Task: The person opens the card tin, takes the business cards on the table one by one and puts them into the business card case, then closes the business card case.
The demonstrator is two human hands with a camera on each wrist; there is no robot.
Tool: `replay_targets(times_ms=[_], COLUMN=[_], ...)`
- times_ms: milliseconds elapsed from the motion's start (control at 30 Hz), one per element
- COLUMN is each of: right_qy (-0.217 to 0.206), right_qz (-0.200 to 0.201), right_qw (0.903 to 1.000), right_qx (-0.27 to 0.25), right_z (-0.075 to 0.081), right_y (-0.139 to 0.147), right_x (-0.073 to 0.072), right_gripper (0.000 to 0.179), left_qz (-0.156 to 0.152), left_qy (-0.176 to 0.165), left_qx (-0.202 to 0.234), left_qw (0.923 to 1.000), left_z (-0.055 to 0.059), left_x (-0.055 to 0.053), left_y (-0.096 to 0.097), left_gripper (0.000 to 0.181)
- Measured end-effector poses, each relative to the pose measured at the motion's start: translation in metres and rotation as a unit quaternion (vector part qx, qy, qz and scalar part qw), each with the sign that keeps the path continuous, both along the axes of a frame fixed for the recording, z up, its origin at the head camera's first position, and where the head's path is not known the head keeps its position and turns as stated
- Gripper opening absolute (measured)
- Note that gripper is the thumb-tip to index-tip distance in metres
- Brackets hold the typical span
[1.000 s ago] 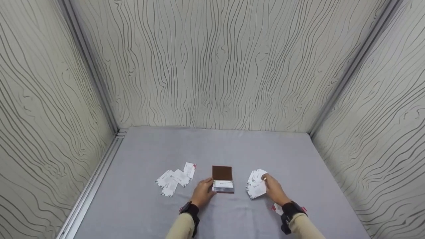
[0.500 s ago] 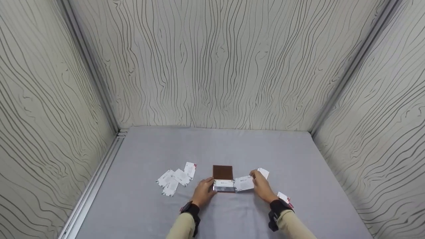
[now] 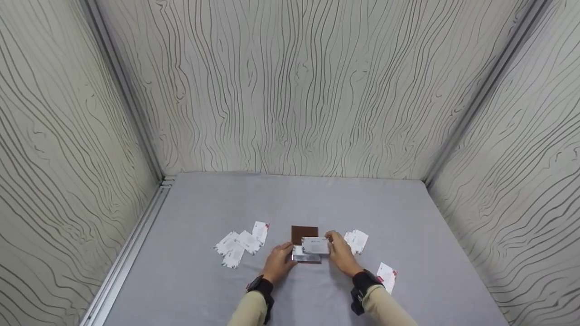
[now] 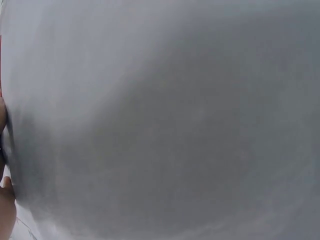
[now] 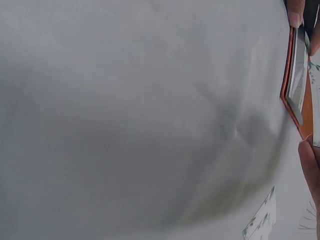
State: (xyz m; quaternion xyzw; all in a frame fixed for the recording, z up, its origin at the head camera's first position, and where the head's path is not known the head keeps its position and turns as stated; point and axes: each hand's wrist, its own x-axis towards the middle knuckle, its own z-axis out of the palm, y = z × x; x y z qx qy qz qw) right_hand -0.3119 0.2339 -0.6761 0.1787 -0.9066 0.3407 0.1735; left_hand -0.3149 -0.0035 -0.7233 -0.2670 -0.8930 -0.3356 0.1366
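A brown card case [image 3: 304, 231] lies unfolded on the cloth, its lid laid back and a silvery metal tray [image 3: 310, 258] in its near half. My left hand [image 3: 277, 263] grips the case's left end between thumb and fingers; the right wrist view shows these fingers at the tray [image 5: 299, 70]. Pinched at its right end by my right hand [image 3: 342, 253], a white business card [image 3: 315, 245] hovers over the case and covers part of it. Only slivers of fingers [image 4: 6, 210] show in the left wrist view.
Several white cards [image 3: 233, 248] lie overlapped left of the case. Right of my right hand is a small pile of cards [image 3: 357, 241]. One card with red marks [image 3: 387, 276] lies nearer, beside the right wrist. Patterned walls enclose the grey cloth [image 3: 290, 199].
My right hand has drawn a card off the right pile and carried it left over the case. Cards under the hand and wrist are uncovered. My left hand stays on the case.
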Motion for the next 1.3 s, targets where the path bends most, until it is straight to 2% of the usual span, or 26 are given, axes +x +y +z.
replay_targets(times_ms=[133, 433, 567, 733, 900, 1300], right_qy=[-0.008, -0.001, 0.004, -0.002, 0.005, 0.018], right_qz=[0.005, -0.001, -0.004, -0.002, -0.001, 0.015], right_qw=[0.9999, 0.9995, 0.9991, 0.9990, 0.9989, 0.9984], right_qx=[0.007, 0.032, 0.041, 0.044, 0.046, 0.050], right_z=[-0.001, -0.007, -0.008, -0.007, -0.007, -0.016], right_y=[-0.009, -0.020, -0.022, -0.025, -0.024, -0.019], right_x=[-0.001, -0.003, -0.003, -0.004, -0.004, -0.003], right_gripper=[0.020, 0.026, 0.024, 0.024, 0.023, 0.023], left_qz=[-0.004, -0.001, 0.000, 0.008, 0.012, 0.003], left_qy=[0.015, -0.009, -0.004, -0.001, -0.013, -0.004], left_qx=[-0.004, 0.001, 0.012, 0.007, 0.012, 0.011], left_qw=[0.9999, 1.0000, 0.9999, 0.9999, 0.9998, 0.9999], left_z=[0.002, 0.002, 0.002, 0.001, 0.001, 0.001], left_x=[0.001, 0.001, 0.001, 0.001, 0.002, 0.002], left_y=[-0.001, 0.000, 0.001, 0.001, 0.001, 0.000], left_gripper=[0.046, 0.047, 0.047, 0.045, 0.044, 0.046])
